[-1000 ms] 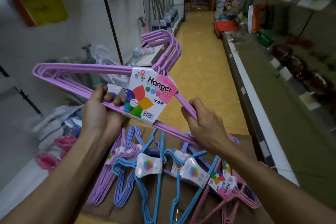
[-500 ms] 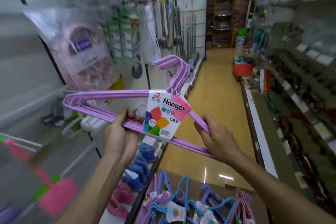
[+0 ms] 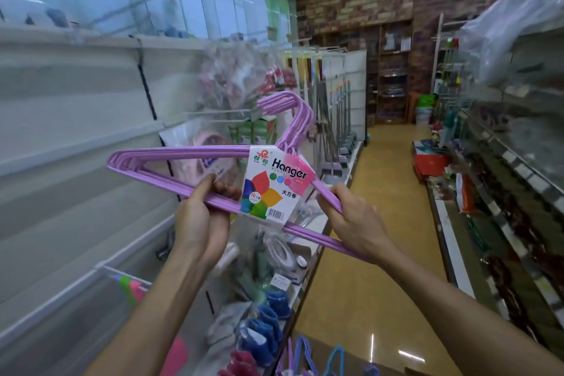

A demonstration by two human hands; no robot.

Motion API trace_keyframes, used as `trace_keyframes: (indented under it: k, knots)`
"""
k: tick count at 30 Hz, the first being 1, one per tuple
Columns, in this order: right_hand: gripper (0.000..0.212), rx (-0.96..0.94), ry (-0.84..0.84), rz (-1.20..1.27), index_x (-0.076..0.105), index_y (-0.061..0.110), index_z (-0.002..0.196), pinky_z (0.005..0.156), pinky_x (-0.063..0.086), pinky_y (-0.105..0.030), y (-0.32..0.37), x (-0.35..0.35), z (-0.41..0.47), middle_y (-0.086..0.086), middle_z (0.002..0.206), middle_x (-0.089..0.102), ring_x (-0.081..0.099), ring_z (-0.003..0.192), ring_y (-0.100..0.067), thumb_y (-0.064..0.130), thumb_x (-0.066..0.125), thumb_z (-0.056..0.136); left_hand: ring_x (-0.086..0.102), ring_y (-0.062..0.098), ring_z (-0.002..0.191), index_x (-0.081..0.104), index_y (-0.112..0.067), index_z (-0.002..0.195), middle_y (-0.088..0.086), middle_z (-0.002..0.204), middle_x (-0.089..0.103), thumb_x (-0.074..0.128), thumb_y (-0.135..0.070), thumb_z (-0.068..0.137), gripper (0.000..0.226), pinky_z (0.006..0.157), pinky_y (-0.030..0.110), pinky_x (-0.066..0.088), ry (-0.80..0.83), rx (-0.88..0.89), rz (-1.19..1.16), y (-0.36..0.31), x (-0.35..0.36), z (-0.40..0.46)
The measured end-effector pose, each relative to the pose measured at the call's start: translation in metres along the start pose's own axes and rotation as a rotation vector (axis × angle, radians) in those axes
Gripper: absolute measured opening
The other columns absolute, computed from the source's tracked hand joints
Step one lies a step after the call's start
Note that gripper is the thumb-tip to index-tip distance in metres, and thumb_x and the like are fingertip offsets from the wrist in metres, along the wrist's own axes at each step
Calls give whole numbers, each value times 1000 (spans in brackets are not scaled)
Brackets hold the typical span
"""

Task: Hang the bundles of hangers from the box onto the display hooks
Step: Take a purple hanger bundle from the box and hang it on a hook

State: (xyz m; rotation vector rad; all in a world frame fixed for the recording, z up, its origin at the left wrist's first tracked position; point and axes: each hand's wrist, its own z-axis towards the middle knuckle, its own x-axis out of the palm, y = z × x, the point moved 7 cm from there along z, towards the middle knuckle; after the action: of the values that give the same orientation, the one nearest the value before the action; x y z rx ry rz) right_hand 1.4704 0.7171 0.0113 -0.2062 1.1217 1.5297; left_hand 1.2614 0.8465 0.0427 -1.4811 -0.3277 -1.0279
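Observation:
I hold a bundle of purple hangers [image 3: 189, 151] with a white "Hanger" label [image 3: 274, 186] in front of me at chest height. My left hand [image 3: 201, 223] grips the bundle's lower bar left of the label. My right hand [image 3: 354, 217] grips the sloping right arm of the bundle. The hooks of the bundle [image 3: 293, 113] point up and to the left, close to a white display hook [image 3: 213, 113] that sticks out of the left wall panel. The box [image 3: 329, 360] with more blue and purple hanger bundles shows at the bottom edge.
White slatted wall panels [image 3: 76, 137] run along the left, with bagged goods [image 3: 238, 76] hanging further on. Low shelves with blue and pink items [image 3: 262, 327] sit below. Stocked shelving [image 3: 503, 180] lines the right. A yellow aisle floor [image 3: 378, 223] leads to a brick back wall.
My view has risen from the box toward the wall display. Both hands have lifted the purple bundle higher and nearer the wall hooks, keeping the same grips.

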Motion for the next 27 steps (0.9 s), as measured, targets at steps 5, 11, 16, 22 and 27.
trace_keyframes:
  k: [5, 11, 16, 22, 27]
  knots:
    - [24, -102, -9, 57, 41, 27, 86, 60, 36, -35, 63, -9, 2, 5, 68, 52, 50, 59, -18, 46, 38, 101, 58, 16, 62, 54, -11, 79, 2, 65, 53, 43, -20, 102, 27, 75, 29, 48, 4, 114, 9, -71, 8, -44]
    - [19, -239, 10, 125, 49, 22, 99, 63, 47, -43, 153, 1, -10, 1, 76, 61, 58, 67, -27, 39, 40, 101, 56, 19, 71, 54, -10, 82, 4, 69, 54, 42, -24, 102, 28, 80, 32, 49, -35, 239, 33, -159, -11, -100]
    - [18, -325, -2, 196, 53, 21, 104, 65, 42, -40, 233, 10, -25, 6, 74, 55, 60, 76, -33, 37, 45, 101, 56, 21, 71, 54, -8, 84, 5, 71, 54, 44, -17, 100, 21, 82, 34, 50, -83, 369, 76, -228, -33, -154]
    - [12, -424, 17, 234, 41, 34, 93, 69, 48, -44, 322, 27, -53, 1, 77, 62, 61, 73, -32, 42, 41, 101, 56, 19, 64, 53, -9, 82, 3, 67, 53, 45, -13, 100, 20, 76, 30, 51, -142, 483, 85, -300, -65, -213]
    - [19, -491, 46, 314, 52, 20, 99, 52, 34, -30, 386, 36, -77, 7, 68, 51, 51, 61, -21, 36, 43, 102, 57, 19, 61, 53, -9, 82, 2, 66, 53, 46, -11, 98, 17, 74, 30, 51, -202, 558, 99, -349, -89, -252]
